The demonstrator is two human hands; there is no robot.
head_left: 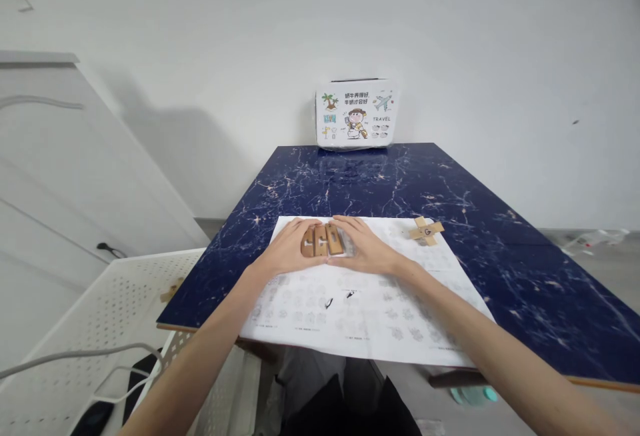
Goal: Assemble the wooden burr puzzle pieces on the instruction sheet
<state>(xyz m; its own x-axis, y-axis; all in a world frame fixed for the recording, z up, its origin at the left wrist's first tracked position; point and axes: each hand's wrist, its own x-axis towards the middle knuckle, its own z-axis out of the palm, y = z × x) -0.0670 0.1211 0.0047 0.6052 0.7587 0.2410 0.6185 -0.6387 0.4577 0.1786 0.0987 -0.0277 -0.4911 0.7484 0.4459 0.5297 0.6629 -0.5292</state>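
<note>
Curves left hand (285, 249) and right hand (367, 249) around three upright-looking or flat (cannot tell which) wooden pieces (321, 250), side by side on the paper sheet (360, 319), thumbs spread apart from fingers. Has the row directly between both palms, long axes running toward the worktop's (300, 186) far edge, the rightmost slanting leftward; has the left palm closer to the row.

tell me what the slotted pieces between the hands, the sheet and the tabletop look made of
Slotted pieces: probably wood or bamboo, smooth; yellow-brown colour and crisp cuts suggest it.
Sheet: seemingly thin matte paper, white with faint print, though plastic film is possible.
Tabletop: likely glossy marble-patterned laminate, navy with pale veins; its tan edge hints at board, not stone.
</note>
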